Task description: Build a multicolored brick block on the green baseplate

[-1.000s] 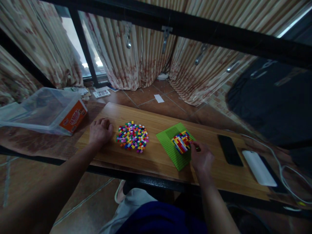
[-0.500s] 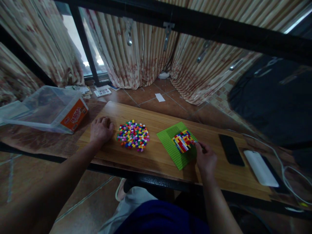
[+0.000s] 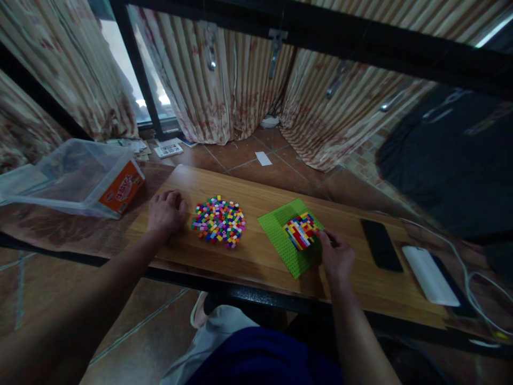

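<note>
My left hand (image 3: 166, 212) rests on the wooden board with its fingers curled in, just left of a loose pile of small coloured building bricks (image 3: 218, 221); no brick shows in it. On the right, a green baseplate (image 3: 276, 233) carries a block of red, yellow, white and blue bricks (image 3: 301, 232). My right hand (image 3: 335, 255) reaches over the plate's right side, thumb and finger pinched at the right edge of that block. The building brick at those fingertips is tiny and mostly hidden.
The wooden board (image 3: 248, 259) lies on a dark-edged table. A clear plastic box (image 3: 76, 176) with an orange label stands at the left. To the right lie a black phone (image 3: 381, 245), a white oblong device (image 3: 429, 275) and a white cable (image 3: 467, 267). Curtains hang behind.
The view has shifted very slightly. My right hand stays pinched at the block's right edge, and my left hand rests in the same place.
</note>
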`<state>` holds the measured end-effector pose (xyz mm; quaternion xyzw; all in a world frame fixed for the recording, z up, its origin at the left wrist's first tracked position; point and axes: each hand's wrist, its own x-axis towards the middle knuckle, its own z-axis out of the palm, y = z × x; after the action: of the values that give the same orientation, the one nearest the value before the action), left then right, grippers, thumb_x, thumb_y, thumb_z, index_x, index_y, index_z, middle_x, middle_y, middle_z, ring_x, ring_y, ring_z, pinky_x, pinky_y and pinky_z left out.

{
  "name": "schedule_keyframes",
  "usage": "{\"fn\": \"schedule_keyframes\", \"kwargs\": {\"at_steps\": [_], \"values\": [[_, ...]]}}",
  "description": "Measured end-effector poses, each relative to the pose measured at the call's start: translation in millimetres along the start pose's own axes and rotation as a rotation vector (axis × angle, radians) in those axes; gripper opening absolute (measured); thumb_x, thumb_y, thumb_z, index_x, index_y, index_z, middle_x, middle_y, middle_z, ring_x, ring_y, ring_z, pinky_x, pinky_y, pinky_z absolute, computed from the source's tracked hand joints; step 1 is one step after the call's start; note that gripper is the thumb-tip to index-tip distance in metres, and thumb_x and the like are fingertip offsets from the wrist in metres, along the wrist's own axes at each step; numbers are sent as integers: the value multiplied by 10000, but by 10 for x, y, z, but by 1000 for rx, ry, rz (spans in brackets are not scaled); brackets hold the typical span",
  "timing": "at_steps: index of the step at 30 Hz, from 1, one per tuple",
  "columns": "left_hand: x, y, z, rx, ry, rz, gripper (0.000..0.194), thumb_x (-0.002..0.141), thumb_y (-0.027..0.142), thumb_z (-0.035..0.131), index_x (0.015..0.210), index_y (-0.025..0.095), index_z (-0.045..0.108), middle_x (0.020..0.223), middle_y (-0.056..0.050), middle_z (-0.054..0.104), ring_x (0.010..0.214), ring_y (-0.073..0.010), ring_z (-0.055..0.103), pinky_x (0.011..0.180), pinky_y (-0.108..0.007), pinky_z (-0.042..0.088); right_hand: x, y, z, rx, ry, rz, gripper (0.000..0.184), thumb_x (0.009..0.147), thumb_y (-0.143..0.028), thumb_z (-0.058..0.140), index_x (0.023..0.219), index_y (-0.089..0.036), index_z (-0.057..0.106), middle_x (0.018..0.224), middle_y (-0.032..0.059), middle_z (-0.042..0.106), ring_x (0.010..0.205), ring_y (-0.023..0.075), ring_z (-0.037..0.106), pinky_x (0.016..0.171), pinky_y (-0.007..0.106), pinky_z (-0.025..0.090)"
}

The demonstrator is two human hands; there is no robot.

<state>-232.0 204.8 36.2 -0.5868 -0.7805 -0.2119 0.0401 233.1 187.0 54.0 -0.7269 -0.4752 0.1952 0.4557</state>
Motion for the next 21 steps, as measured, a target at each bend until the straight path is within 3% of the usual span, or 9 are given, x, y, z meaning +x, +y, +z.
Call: {"fn": "schedule_keyframes", "kwargs": {"at_steps": [8, 13, 18, 21], "values": [[0, -18, 25, 7, 18, 18, 382, 870, 375, 476, 1131, 160, 651, 1247, -164, 649, 1197, -342, 562, 1081, -482, 385, 61, -19, 26, 33, -25, 54, 531, 707, -588, 711, 918, -107, 788, 822, 145, 773, 727, 259, 697, 634, 348, 516], [3, -28, 38, 13, 30, 27, 369, 873, 368, 467, 1111, 157, 653, 1237, -165, 658, 1172, -336, 572, 1069, -486, 387, 73, 80, -14, 65, -54, 82, 533, 704, -591, 717, 934, -114, 782, 806, 108, 759, 662, 206, 650, 584, 307, 484], [-8, -17, 41, -9, 24, 10, 350, 882, 364, 484, 1116, 168, 656, 1250, -151, 657, 1193, -325, 565, 1087, -478, 380, -108, 95, -90, 114, 148, 51, 527, 802, -571, 634, 1003, -101, 757, 773, 92, 732, 626, 181, 619, 567, 290, 465], [-18, -4, 42, 1, 34, -8, 338, 882, 360, 499, 1104, 165, 664, 1257, -156, 652, 1191, -330, 565, 1076, -476, 396, -328, -64, -58, 126, 125, -52, 465, 833, -542, 630, 983, -120, 756, 864, 110, 752, 750, 218, 677, 682, 330, 517]]}}
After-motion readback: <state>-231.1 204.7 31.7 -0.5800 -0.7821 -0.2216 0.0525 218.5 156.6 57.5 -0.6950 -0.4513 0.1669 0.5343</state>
